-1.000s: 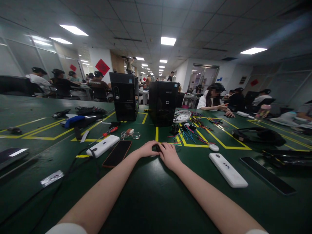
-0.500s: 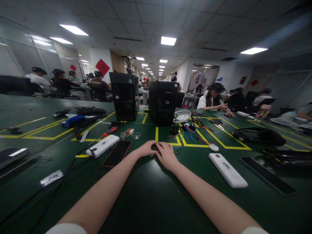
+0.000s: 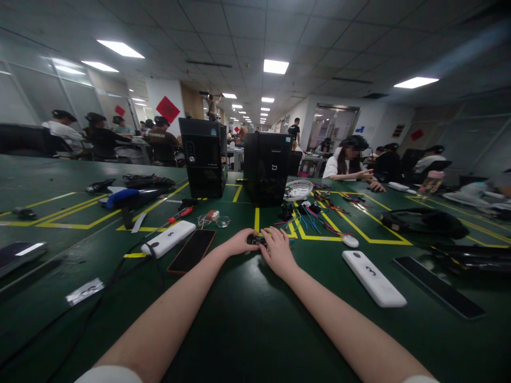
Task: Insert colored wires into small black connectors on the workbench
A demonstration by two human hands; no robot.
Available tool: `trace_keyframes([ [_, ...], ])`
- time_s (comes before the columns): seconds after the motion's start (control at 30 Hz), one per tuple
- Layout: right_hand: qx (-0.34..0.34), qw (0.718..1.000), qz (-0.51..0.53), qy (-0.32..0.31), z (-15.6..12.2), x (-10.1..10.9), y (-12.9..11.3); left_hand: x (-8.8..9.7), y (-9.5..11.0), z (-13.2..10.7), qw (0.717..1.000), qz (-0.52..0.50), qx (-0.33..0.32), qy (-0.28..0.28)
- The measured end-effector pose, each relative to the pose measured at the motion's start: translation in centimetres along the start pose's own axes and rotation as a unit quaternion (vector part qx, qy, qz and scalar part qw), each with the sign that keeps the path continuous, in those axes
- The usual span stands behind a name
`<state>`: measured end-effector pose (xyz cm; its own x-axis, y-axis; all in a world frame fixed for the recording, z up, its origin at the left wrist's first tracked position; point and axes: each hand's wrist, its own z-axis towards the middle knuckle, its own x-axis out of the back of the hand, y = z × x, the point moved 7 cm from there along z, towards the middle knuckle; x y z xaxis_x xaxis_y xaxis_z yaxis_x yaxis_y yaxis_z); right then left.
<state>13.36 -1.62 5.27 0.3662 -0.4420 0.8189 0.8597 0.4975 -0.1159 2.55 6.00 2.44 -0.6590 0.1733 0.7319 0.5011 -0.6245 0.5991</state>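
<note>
My left hand (image 3: 239, 242) and my right hand (image 3: 277, 252) meet on the green table (image 3: 247, 319), a little in front of a yellow tape line. Between their fingertips sits a small dark part (image 3: 256, 240), pinched from both sides; I cannot make out what it is. Both arms reach straight forward from the bottom of the view. A bundle of coloured wires (image 3: 309, 221) lies just beyond my right hand.
Two black computer cases (image 3: 204, 157) (image 3: 266, 167) stand upright behind my hands. A phone (image 3: 192, 250) and a white power bank (image 3: 170, 238) lie to the left, another white power bank (image 3: 373, 277) to the right. A white basket (image 3: 298, 189) sits farther back. Other people sit at tables around.
My right hand has shifted slightly forward and its fingers have spread a little over the small dark part. My left hand has stayed almost in place.
</note>
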Motion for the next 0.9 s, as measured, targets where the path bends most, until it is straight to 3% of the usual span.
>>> trace_keyframes([
  [0.53, 0.003, 1.0, -0.01, 0.005, 0.1, -0.7, 0.4, 0.0, -0.1, 0.0, 1.0, 0.007, -0.012, -0.002],
  [0.73, -0.003, 1.0, -0.013, 0.002, 0.1, -1.0, 0.7, 0.0, -0.1, 0.1, 1.0, -0.023, 0.011, -0.009],
  [0.9, 0.009, 1.0, -0.023, -0.006, 0.0, -0.8, 0.4, -0.1, -0.8, 0.6, 0.997, -0.004, 0.048, 0.056],
])
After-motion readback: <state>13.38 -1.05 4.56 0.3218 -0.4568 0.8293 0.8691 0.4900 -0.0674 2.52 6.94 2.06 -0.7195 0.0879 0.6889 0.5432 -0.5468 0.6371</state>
